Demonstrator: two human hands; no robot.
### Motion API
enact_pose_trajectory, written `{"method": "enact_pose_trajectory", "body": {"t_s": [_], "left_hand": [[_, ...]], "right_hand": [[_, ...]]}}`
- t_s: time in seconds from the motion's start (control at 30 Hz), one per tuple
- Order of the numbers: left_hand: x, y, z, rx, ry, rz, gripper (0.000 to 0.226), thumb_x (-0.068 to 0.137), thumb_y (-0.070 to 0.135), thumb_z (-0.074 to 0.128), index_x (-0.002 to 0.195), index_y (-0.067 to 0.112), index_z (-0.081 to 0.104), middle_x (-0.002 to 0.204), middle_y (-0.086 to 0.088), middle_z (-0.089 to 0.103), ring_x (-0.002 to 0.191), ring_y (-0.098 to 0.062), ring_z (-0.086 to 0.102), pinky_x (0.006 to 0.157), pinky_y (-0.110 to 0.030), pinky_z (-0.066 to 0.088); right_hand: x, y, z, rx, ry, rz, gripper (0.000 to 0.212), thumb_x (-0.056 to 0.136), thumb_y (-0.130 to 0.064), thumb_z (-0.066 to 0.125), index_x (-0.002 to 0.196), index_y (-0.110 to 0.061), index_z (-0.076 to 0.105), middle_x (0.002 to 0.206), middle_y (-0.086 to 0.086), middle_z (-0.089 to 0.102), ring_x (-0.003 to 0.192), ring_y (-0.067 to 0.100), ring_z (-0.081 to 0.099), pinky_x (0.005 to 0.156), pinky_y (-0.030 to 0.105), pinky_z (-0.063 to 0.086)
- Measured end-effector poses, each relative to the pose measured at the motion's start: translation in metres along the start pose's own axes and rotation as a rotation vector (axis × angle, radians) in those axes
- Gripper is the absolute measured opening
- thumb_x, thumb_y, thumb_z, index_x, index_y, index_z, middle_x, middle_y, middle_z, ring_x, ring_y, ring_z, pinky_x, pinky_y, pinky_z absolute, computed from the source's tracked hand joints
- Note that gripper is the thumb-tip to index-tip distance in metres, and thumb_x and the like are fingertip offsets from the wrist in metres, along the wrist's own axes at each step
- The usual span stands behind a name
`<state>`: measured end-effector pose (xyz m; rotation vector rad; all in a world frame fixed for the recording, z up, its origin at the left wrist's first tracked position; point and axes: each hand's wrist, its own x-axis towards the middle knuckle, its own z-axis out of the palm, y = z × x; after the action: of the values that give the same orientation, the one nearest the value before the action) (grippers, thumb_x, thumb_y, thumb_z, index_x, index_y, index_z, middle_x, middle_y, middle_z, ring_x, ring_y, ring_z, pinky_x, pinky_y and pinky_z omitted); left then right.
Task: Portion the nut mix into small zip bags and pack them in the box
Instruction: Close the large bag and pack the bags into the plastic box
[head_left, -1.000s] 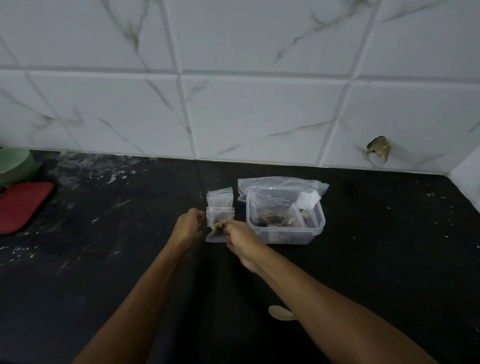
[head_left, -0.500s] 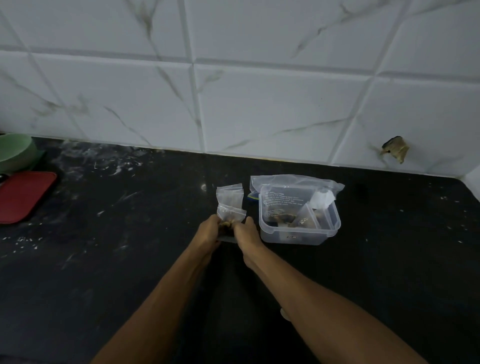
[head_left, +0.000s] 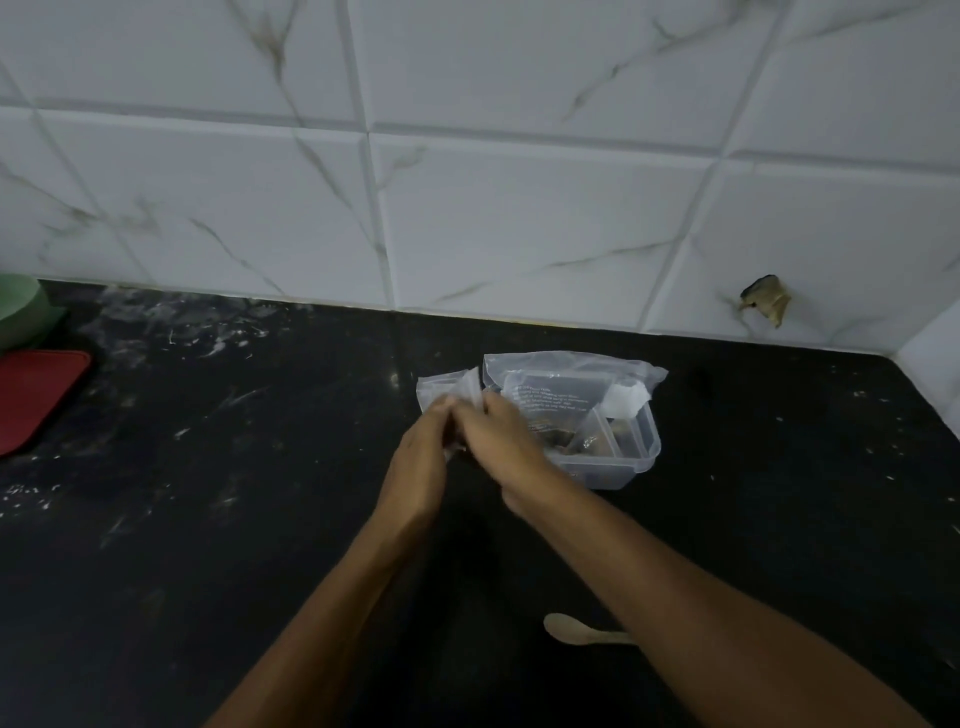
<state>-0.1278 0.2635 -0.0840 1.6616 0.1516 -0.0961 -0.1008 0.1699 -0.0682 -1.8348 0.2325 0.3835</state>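
Observation:
My left hand (head_left: 423, 457) and my right hand (head_left: 498, 441) are pressed close together, both pinching a small clear zip bag (head_left: 465, 389) just left of the box. Most of that bag is hidden behind my fingers and blurred. Behind it lie more small empty zip bags (head_left: 434, 387) on the counter. The clear plastic box (head_left: 631, 457) stands to the right of my hands, with a filled small bag (head_left: 589, 436) inside. The large printed nut mix bag (head_left: 566, 384) leans in and over the box's back.
A black counter (head_left: 234, 519) with white smears runs to a white tiled wall. A red tray (head_left: 36, 395) and a green bowl (head_left: 18, 306) sit at the far left. A wooden spoon (head_left: 566, 629) lies near my right forearm. A corner wall closes the right side.
My hands came together on the small bag and lifted it toward the box's left edge. The camera view shifted left and tilted.

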Motion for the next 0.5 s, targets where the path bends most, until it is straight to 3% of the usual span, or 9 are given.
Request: {"method": "enact_pose_trajectory", "body": {"t_s": [0.1,0.17,0.23,0.3,0.4,0.5], "left_hand": [[0.013,0.019,0.02,0.059,-0.108,0.073,0.04,0.107,0.034,0.025,0.124,0.025,0.061,0.108,0.008,0.065,0.098,0.005,0.063,0.081,-0.013,0.05],[0.027,0.028,0.04,0.093,-0.159,0.094,0.037,0.107,0.033,0.026,0.121,0.029,0.06,0.111,0.009,0.062,0.104,0.003,0.059,0.087,-0.015,0.048],[0.043,0.031,0.061,0.141,-0.199,0.079,0.034,0.106,0.03,0.03,0.119,0.023,0.061,0.118,-0.001,0.063,0.11,-0.01,0.057,0.089,-0.017,0.045],[0.053,0.033,0.079,0.096,-0.232,-0.001,0.037,0.105,0.03,0.03,0.109,0.015,0.064,0.113,-0.009,0.064,0.107,-0.017,0.058,0.082,-0.021,0.048],[0.059,0.032,0.097,0.018,-0.287,-0.178,0.043,0.104,0.03,0.026,0.085,0.013,0.061,0.093,-0.01,0.065,0.092,-0.019,0.06,0.086,-0.035,0.05],[0.067,0.026,0.105,0.084,-0.32,-0.279,0.041,0.104,0.034,0.026,0.086,0.014,0.057,0.085,-0.005,0.059,0.082,-0.017,0.056,0.079,-0.032,0.047]], "right_hand": [[0.004,-0.023,-0.042,-0.092,0.11,-0.024,0.019,0.099,-0.029,0.047,0.104,-0.016,0.06,0.096,0.008,0.066,0.088,0.019,0.066,0.085,0.038,0.056],[0.017,-0.036,-0.067,-0.097,0.2,0.048,0.017,0.097,-0.026,0.051,0.091,-0.014,0.061,0.088,0.009,0.066,0.084,0.021,0.066,0.083,0.038,0.056],[0.03,-0.037,-0.09,-0.19,0.27,0.219,0.02,0.094,-0.025,0.058,0.082,-0.01,0.054,0.076,0.007,0.059,0.069,0.017,0.06,0.067,0.028,0.051],[0.043,-0.021,-0.106,-0.167,0.246,0.259,0.017,0.092,-0.018,0.059,0.09,-0.001,0.057,0.078,0.007,0.058,0.066,0.017,0.057,0.058,0.029,0.051],[0.056,0.015,-0.123,-0.058,0.225,0.174,0.03,0.09,-0.006,0.052,0.117,0.006,0.059,0.092,0.012,0.059,0.078,0.024,0.059,0.077,0.04,0.057],[0.066,0.032,-0.122,-0.121,0.188,0.262,0.023,0.091,-0.005,0.054,0.112,0.003,0.061,0.087,0.011,0.061,0.074,0.023,0.061,0.073,0.04,0.057]]}}
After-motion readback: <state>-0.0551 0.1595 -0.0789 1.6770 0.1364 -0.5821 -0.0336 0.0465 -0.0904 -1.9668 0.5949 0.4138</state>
